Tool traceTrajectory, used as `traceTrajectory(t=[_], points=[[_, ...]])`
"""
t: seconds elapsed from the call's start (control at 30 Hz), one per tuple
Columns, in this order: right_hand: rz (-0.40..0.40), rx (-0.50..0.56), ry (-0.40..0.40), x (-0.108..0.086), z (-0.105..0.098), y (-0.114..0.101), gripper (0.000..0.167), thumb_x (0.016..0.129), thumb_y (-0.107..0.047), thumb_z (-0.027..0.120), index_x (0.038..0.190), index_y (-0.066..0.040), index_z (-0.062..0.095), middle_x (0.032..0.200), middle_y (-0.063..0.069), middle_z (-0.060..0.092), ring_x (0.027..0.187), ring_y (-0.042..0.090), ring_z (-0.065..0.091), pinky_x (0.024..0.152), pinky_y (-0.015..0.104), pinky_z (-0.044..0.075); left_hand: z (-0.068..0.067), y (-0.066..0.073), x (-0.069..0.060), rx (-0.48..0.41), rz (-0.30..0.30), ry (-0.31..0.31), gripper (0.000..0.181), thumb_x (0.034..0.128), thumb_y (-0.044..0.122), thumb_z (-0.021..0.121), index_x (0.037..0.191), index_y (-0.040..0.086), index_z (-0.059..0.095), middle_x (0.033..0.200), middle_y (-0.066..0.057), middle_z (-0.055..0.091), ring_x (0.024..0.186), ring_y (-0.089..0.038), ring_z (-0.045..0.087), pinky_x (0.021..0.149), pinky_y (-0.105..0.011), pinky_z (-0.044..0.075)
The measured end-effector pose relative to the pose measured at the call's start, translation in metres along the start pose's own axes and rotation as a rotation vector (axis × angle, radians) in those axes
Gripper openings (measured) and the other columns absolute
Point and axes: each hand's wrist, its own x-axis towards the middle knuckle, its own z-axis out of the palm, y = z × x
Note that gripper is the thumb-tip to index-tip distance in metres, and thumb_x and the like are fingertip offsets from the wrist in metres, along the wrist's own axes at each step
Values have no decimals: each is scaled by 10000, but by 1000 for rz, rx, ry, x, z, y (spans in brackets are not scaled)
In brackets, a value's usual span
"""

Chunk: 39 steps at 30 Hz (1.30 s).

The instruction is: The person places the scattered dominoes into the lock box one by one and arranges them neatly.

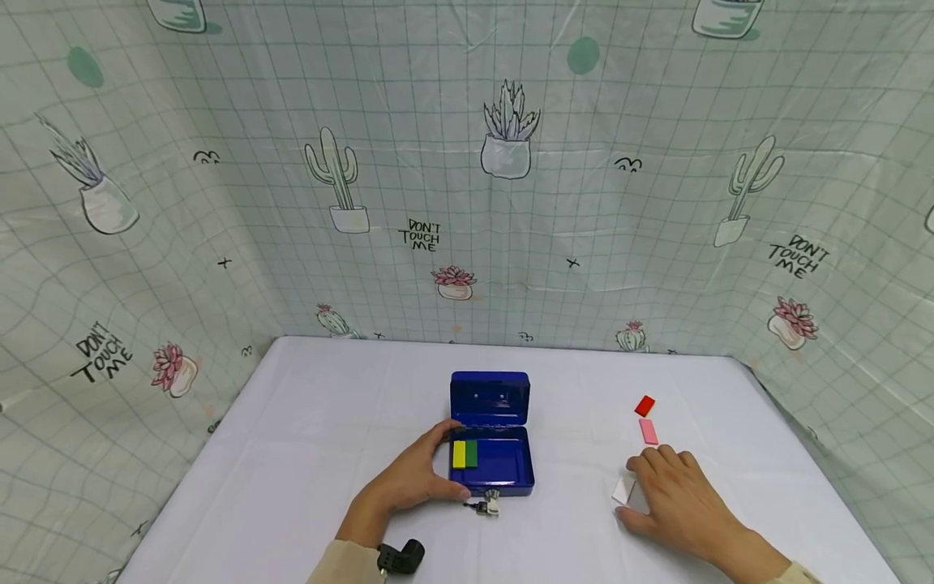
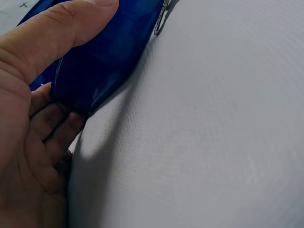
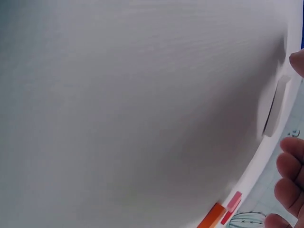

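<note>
A blue metal cash box (image 1: 499, 478) stands with its lid (image 1: 489, 397) raised. A yellow block (image 1: 459, 454) and a green block (image 1: 471, 453) lie side by side in its left part. Keys (image 1: 484, 506) hang at the front lock. My left hand (image 1: 416, 474) holds the box's left side, thumb at the front corner and fingers toward the back; the left wrist view shows fingers against the blue wall (image 2: 95, 71). Over a white block (image 1: 623, 490) hovers my right hand (image 1: 679, 499), fingers spread. The right wrist view shows that white block (image 3: 277, 107) between thumb and fingers, apart from them.
Beyond the right hand lie a pink block (image 1: 649, 431) and a red block (image 1: 644, 405). An orange block (image 3: 211, 216) shows in the right wrist view, hidden in the head view. A white cloth (image 1: 350, 405) covers the table; a patterned curtain (image 1: 409, 162) hangs behind.
</note>
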Motion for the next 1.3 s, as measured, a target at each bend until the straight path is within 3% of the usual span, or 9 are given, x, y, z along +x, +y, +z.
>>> traceTrajectory(t=[0.47, 0.67, 0.77, 1.3], points=[[-28, -14, 38, -3, 8, 6, 399, 783, -489, 840, 910, -169, 639, 801, -80, 481, 793, 128, 410, 717, 326, 303, 1, -1, 1, 13, -10, 6, 1120, 684, 347, 997, 1610, 176, 389, 1670, -169, 397, 1560, -425, 329, 1234, -697, 263], [-27, 4, 30, -2, 9, 7, 406, 776, -471, 850, 941, -160, 647, 843, -66, 523, 826, 137, 441, 732, 334, 320, 1, -1, 0, 2, -9, 6, 1113, 683, 333, 998, 1606, 180, 395, 1670, -168, 399, 1561, -425, 326, 1235, -701, 256], [-48, 4, 63, 1, 10, 7, 417, 759, -461, 855, 945, -152, 645, 866, -57, 537, 842, 145, 459, 736, 336, 330, 1, -1, 0, -1, -3, 4, 1115, 685, 332, 998, 1608, 175, 392, 1670, -171, 397, 1562, -425, 324, 1236, -698, 257], [-142, -1, 163, 34, 10, 1, 451, 749, -443, 844, 975, -105, 649, 874, -5, 570, 823, 191, 487, 748, 350, 349, 0, 0, 0, 2, -3, 3, 1114, 691, 326, 992, 1612, 168, 386, 1671, -181, 391, 1562, -421, 325, 1240, -690, 257]])
